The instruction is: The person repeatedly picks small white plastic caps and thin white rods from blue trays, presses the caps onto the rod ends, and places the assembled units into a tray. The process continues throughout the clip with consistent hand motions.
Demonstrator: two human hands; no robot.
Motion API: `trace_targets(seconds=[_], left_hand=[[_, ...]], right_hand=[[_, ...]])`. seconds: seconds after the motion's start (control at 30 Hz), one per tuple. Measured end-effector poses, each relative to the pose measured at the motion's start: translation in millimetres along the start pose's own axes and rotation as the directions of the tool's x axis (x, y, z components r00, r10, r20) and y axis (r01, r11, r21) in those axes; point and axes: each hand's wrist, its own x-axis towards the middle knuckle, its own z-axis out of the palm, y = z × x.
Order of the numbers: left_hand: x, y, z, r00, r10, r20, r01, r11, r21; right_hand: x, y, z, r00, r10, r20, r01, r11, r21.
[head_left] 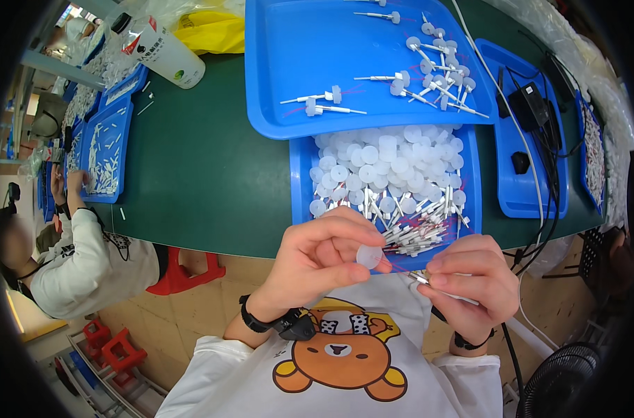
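Between the thumb and fingers of my left hand (324, 254) is a round translucent plastic disc (368, 256). My right hand (474, 282) pinches a thin white stick-shaped part (419, 277) with fine red wires, which run toward the disc. Both hands are close together over the near edge of a blue bin (303, 174). Inside it lie a heap of similar discs (386, 164) and, nearer me, a pile of white sticks with red wires (418, 233). Beyond, a blue tray (317, 56) rests over the bin's far part, holding several sticks with discs fitted on them (439, 66).
A white bottle (160, 52) and a yellow bag (209, 31) stand at the back left of the green table (198, 160). On the right, another blue tray (515, 191) holds a black power adapter (529, 104) and cables. A co-worker (87, 258) sits at the left beside trays of white parts.
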Motion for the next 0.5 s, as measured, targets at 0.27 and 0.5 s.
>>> trace_targets(seconds=[0.27,0.5], left_hand=[[2,9,2,1.000,-0.025,0.005,0.023,0.982,0.188],[2,11,2,0.994,-0.069,-0.084,0.080,0.989,0.126]], right_hand=[[9,3,-9,0.990,-0.087,0.109,0.099,0.990,-0.105],[9,7,-13,0.970,-0.127,0.207,0.145,0.987,-0.074]])
